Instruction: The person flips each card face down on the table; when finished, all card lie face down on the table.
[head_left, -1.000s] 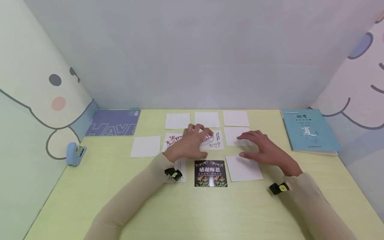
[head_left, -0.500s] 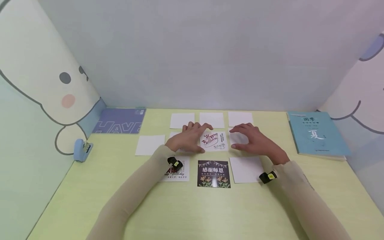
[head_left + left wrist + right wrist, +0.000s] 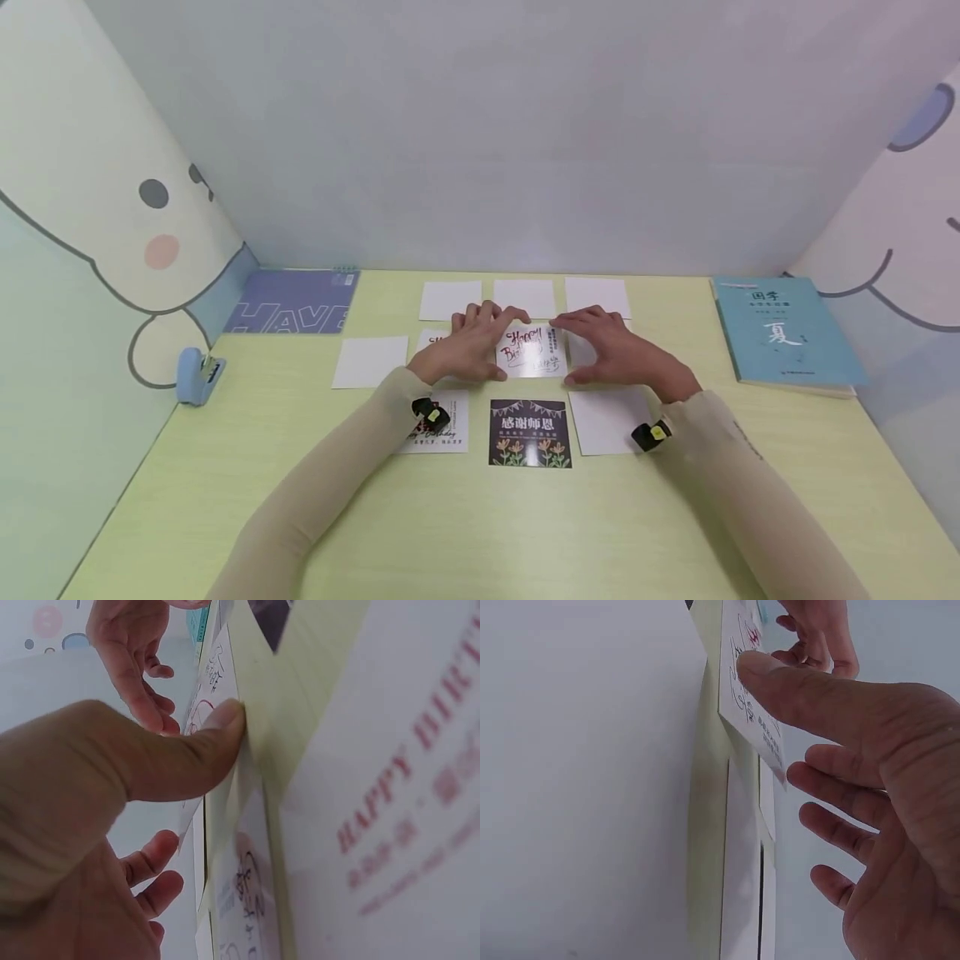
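Landmark: the Happy Birthday card (image 3: 529, 351), middle of the card grid on the yellow-green table (image 3: 480, 517).

Your left hand (image 3: 471, 346) sits on the card's left side. Thumb at the card's near-left edge, fingers curled over its far-left corner. The left wrist view shows the thumb tip pressed against the card's edge, that edge lifted slightly off the table.

Your right hand (image 3: 611, 350) sits on the card's right side. Thumb at the near-right edge, fingers arched over the far-right corner. The right wrist view shows the thumb on the printed face and the card tilted up from the table, pinched between thumb and fingers. Both hands are grasping this one card; neither is released.

Around the card:
- Behind it, a row of three blank white cards (image 3: 524, 297).
- Just in front, the black card with flowers (image 3: 529, 432).
- Front-left, a second birthday card (image 3: 438, 433), partly under your left wrist.
- Front-right, a blank card (image 3: 606, 420), partly under your right wrist.
- Left, beyond your left hand, a blank card (image 3: 371, 362).
- Far left, a purple notebook (image 3: 294, 302) and a blue stapler (image 3: 196, 376).
- Far right, a teal book (image 3: 783, 333).
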The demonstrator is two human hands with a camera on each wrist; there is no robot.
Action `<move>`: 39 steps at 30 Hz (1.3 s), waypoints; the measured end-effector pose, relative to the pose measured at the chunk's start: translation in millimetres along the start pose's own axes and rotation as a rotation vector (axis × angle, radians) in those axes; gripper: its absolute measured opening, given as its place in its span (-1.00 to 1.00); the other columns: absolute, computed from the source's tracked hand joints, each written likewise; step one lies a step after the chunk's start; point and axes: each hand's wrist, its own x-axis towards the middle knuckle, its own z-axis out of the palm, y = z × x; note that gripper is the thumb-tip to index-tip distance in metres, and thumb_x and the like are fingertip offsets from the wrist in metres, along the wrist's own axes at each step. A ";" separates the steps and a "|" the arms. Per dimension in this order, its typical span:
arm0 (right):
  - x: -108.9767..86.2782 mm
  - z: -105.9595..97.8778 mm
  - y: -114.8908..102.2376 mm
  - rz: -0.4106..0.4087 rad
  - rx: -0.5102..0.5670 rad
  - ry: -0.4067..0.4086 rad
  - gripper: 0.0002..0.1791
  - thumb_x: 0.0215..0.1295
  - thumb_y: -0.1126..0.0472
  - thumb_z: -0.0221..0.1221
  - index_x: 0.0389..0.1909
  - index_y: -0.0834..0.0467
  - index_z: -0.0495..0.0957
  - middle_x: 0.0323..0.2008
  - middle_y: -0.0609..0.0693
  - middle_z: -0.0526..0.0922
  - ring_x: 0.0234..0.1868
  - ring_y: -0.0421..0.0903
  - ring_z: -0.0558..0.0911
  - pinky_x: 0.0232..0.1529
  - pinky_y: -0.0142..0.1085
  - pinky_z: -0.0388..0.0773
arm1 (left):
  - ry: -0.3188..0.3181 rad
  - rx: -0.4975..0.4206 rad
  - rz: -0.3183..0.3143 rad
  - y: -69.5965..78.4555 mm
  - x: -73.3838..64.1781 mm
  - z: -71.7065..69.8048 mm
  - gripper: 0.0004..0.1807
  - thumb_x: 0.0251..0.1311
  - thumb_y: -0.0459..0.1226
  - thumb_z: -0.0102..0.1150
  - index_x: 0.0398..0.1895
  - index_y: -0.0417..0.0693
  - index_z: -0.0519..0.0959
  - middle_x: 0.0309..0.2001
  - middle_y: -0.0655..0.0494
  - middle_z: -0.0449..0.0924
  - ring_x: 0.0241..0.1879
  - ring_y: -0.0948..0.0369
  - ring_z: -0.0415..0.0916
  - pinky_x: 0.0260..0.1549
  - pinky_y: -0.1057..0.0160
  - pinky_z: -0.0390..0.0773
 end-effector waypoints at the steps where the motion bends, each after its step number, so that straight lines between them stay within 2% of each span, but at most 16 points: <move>1: 1.0 0.0 -1.2 -0.003 -0.009 -0.001 0.05 0.10 -0.02 0.61 0.60 0.08 0.36 0.56 0.15 0.43 0.56 0.27 0.29 0.44 0.32 0.16 | 0.000 -0.003 0.000 -0.8 -0.3 0.2 0.10 0.10 -0.15 0.64 0.60 0.44 0.11 0.44 -0.06 0.23 0.22 -0.04 0.15 0.22 -0.06 0.16; 11: 12.1 -0.6 -11.0 -0.041 -0.081 0.000 0.17 0.01 -0.03 0.65 0.64 0.07 0.26 0.55 0.17 0.40 0.53 0.24 0.28 0.44 0.29 0.19 | 0.013 -0.017 0.016 -7.4 -0.2 3.6 0.09 0.10 -0.13 0.64 0.58 0.44 0.09 0.44 -0.07 0.21 0.19 -0.03 0.16 0.18 -0.02 0.18; 15: 14.9 -1.7 -14.7 -0.064 -0.086 0.043 0.30 -0.01 0.05 0.66 0.70 0.10 0.09 0.52 0.14 0.42 0.50 0.22 0.30 0.43 0.24 0.20 | 0.006 -0.031 0.009 -9.1 -0.4 4.4 0.07 0.12 -0.13 0.61 0.58 0.43 0.09 0.46 -0.06 0.20 0.20 -0.02 0.17 0.19 -0.01 0.17; 19: 16.2 -4.5 -18.3 -0.041 -0.024 0.078 0.44 -0.04 0.15 0.67 0.75 0.05 -0.11 0.44 0.09 0.49 0.47 0.22 0.33 0.46 0.21 0.17 | 0.022 -0.021 0.023 -8.8 -0.2 3.8 -0.02 0.15 -0.13 0.58 0.55 0.40 0.16 0.50 -0.05 0.19 0.28 -0.03 0.17 0.22 -0.03 0.18; 23: 14.0 -6.6 -16.2 -0.034 0.033 0.112 0.47 -0.05 0.16 0.67 0.75 0.01 -0.17 0.42 0.09 0.50 0.45 0.25 0.33 0.45 0.22 0.17 | 0.063 -0.019 0.084 -2.0 0.9 4.4 -0.09 0.19 -0.13 0.55 0.53 0.34 0.22 0.54 0.02 0.18 0.40 -0.01 0.17 0.32 -0.06 0.21; 28: 11.0 -4.3 -12.5 -0.070 0.078 0.144 0.50 -0.06 0.13 0.69 0.75 0.00 -0.19 0.43 0.14 0.49 0.43 0.24 0.33 0.36 0.16 0.19 | 0.116 -0.016 0.206 10.1 6.1 5.9 -0.07 0.23 -0.08 0.53 0.58 0.26 0.19 0.59 0.04 0.19 0.53 0.01 0.18 0.43 -0.15 0.27; 30: 9.9 -2.2 -10.9 -0.084 0.086 0.154 0.50 -0.05 0.11 0.69 0.75 -0.01 -0.19 0.44 0.14 0.48 0.43 0.23 0.33 0.34 0.15 0.20 | 0.130 -0.005 0.231 14.0 7.3 5.1 -0.04 0.24 -0.06 0.54 0.61 0.25 0.16 0.58 0.01 0.21 0.55 -0.01 0.20 0.45 -0.17 0.29; 35: 4.0 -0.2 -6.5 -0.142 0.148 0.200 0.52 -0.06 0.09 0.70 0.76 0.00 -0.20 0.51 0.18 0.39 0.45 0.24 0.36 0.34 0.26 0.28 | 0.156 -0.021 0.236 18.5 6.6 0.3 0.00 0.20 -0.08 0.56 0.64 0.35 0.16 0.52 -0.05 0.23 0.38 0.00 0.33 0.40 -0.13 0.36; 39: -0.3 1.1 -1.2 -0.187 0.216 0.229 0.53 -0.06 0.14 0.70 0.76 0.03 -0.22 0.54 0.23 0.33 0.45 0.28 0.39 0.38 0.36 0.34 | 0.217 -0.123 0.264 18.1 5.2 -3.3 -0.03 0.17 -0.09 0.58 0.61 0.41 0.25 0.45 -0.04 0.24 0.24 0.05 0.42 0.31 -0.09 0.44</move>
